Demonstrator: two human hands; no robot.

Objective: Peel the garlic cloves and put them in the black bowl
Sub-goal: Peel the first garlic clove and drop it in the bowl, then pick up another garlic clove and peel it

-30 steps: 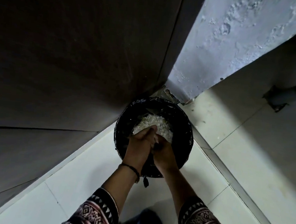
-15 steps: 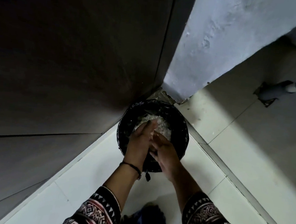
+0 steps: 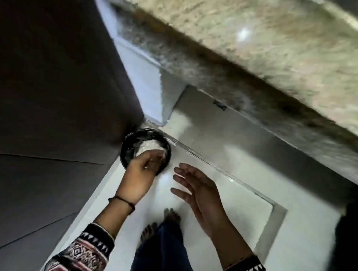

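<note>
Left hand [image 3: 139, 172] hovering over black container [image 3: 127, 143] of white scraps [image 3: 148, 147], fingers curled, hold unclear; right hand [image 3: 198, 194] fingers apart. Likely dumping peel; next needing fresh clove.

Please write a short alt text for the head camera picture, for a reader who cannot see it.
A person stands over a round black container on a pale floor; it holds white scraps. The left hand hovers at its rim, the right hand is open beside it. A speckled stone counter fills the top.
</note>
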